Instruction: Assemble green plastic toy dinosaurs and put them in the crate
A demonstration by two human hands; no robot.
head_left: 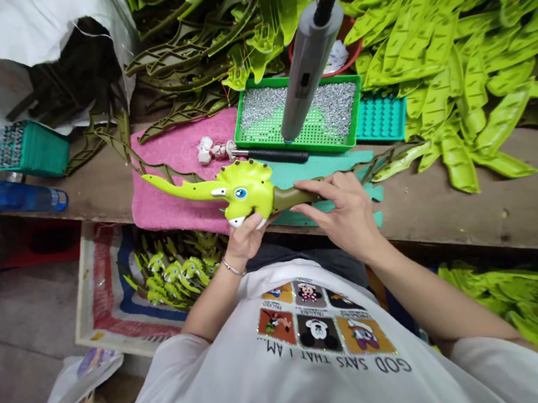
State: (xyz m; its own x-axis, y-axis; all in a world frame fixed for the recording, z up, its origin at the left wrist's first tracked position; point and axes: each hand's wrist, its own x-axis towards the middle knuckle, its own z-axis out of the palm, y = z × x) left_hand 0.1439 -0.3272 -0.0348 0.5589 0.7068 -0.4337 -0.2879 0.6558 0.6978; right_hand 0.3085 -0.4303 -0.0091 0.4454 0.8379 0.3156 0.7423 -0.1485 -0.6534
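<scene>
A lime-green dinosaur-head toy [253,187] with a blue eye, white horn tips and an olive-brown shaft lies across the pink towel and teal mat in front of me. My left hand [245,237] is closed on the lower edge of the head, thumb near its white mouth part. My right hand [344,210] grips the olive shaft, with index finger and thumb along it; its other fingers are partly hidden. Above the toy hangs a grey electric screwdriver [302,68], its tip over the green basket of screws [304,146]. A black-handled tool [272,154] lies between basket and toy.
Heaps of lime-green plastic shells [438,48] cover the bench's right side, and olive lattice parts [180,46] lie at the back left. A box [88,309] of similar toys stands below left. A blue bottle [0,194] lies at the far left.
</scene>
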